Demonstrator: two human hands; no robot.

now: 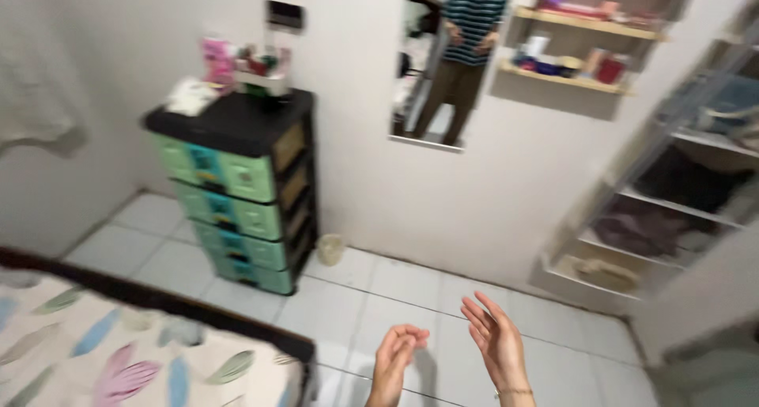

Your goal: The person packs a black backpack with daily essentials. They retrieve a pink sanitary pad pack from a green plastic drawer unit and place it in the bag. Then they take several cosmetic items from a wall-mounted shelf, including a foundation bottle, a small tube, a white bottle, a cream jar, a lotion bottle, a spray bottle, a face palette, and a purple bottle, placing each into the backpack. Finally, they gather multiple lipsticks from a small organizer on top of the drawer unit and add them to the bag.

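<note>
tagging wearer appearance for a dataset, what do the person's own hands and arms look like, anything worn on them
Both hands are bare: no gloves, and no rings that the blurred view shows. The left hand has a bare wrist and no sleeve in view. The right hand wears a thin, pale chain-like bracelet around the wrist; its forearm below is bare too. No watch or markings can be made out.

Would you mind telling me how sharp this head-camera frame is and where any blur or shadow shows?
Head view: motion blur softens the whole frame, worst at the right shelving; the left hand and right hand are soft-edged; the drawer unit is clearer; even indoor light, a faint hand shadow on the floor tiles.
</note>
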